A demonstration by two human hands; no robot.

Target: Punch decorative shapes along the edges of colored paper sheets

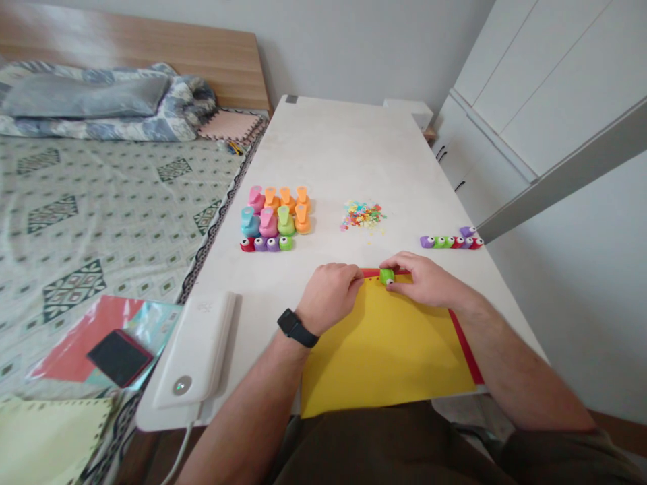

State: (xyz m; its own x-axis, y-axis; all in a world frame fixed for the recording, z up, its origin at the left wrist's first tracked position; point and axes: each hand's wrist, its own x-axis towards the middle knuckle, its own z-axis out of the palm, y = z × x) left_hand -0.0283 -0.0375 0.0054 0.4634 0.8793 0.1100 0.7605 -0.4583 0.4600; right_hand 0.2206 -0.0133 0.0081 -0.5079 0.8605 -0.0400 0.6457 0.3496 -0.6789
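A yellow sheet of paper (pixel 387 350) lies at the near edge of the table, over a red sheet (pixel 466 347) that shows along its top and right sides. My left hand (pixel 331 293), with a black watch at the wrist, is closed in a pinch on the yellow paper's top left edge. Between thumb and fingers of my right hand (pixel 424 279) is a small green craft punch (pixel 387 277), set on the paper's top edge. A few small holes showing red run along that edge, left of the punch. The punch's underside is hidden.
Colourful paper cutouts (pixel 364 215) lie heaped beyond the paper. Larger craft punches (pixel 267 221) stand in rows at left, small ones (pixel 452 242) at right. A white device (pixel 195 350) with a cable sits at the left edge. Beside the table, a phone (pixel 120 357) rests on the bed.
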